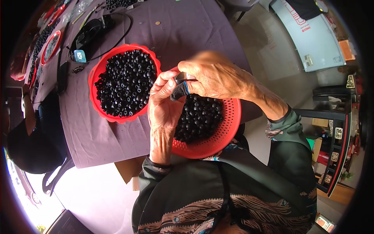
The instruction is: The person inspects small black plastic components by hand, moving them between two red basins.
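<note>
Brings left forearm up almost vertically from the lower edge, with the left hand (165, 102) palm toward the camera, fingers bent inward. Reaches in from the right with a slanting forearm, the right hand (216, 79) back uppermost, thumb in a black fingertip cover (179, 92) with blue edge. Holds both close together, fingertips meeting above the red colander (230, 124).

Right: nearly closed; pinches a small dark glossy item (179, 77) between forefinger and covered thumb. Cannot tell its kind.

Left: partly closed, thumb bent in toward the fingers, tips right at the same item. Cannot tell of any grip on a piece, hidden among the fingers.

Shows black rounded pieces (200, 117) heaped in the colander below the hands; more, many with ring-like openings, in a scalloped red basin (113, 52) to the left, on purple-grey cloth (105, 144).
</note>
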The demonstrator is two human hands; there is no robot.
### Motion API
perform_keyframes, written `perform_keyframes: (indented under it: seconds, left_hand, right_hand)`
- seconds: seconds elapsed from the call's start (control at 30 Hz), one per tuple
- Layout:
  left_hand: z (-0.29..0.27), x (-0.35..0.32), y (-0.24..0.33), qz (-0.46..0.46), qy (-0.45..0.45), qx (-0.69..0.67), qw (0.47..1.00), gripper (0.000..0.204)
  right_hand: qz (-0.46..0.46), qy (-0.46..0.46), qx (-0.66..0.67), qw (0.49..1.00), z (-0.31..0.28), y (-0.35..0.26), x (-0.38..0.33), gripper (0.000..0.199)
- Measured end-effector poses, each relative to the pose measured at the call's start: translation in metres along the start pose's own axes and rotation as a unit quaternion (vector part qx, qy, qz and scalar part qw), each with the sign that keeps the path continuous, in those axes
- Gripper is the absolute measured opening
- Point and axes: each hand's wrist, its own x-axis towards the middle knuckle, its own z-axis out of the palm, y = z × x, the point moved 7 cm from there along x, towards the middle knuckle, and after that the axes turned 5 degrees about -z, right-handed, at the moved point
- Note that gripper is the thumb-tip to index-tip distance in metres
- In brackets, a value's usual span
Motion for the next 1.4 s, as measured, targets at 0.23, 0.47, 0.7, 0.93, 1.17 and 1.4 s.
perform_keyframes:
  seconds: [0.23,0.47,0.7,0.93,1.17,1.4]
  left_hand:
    - [-0.003,-0.003,0.001,0.017,0.026,0.013,0.999,0.020]
    - [0.007,-0.001,-0.003,-0.003,-0.004,-0.037,0.999,0.019]
    - [0.007,0.000,-0.005,-0.005,-0.024,-0.048,0.999,0.016]
    - [0.008,-0.002,-0.003,0.003,0.007,-0.026,1.000,0.016]
    - [0.007,-0.003,-0.001,0.008,0.002,-0.030,1.000,0.017]
    - [0.013,-0.004,-0.001,0.007,0.003,-0.040,0.999,0.015]
  right_hand:
    - [-0.011,0.012,-0.014,1.000,0.003,-0.001,-0.001,0.017]
    - [-0.039,0.042,-0.006,0.998,-0.004,-0.003,0.000,0.023]
    - [-0.021,0.030,-0.015,0.999,-0.005,-0.003,0.001,0.026]
    - [-0.022,0.025,-0.023,0.999,-0.003,-0.003,0.001,0.023]
    - [-0.032,0.030,-0.040,0.998,-0.001,-0.006,-0.001,0.022]
    - [-0.039,0.051,-0.036,0.997,-0.005,-0.004,0.001,0.026]
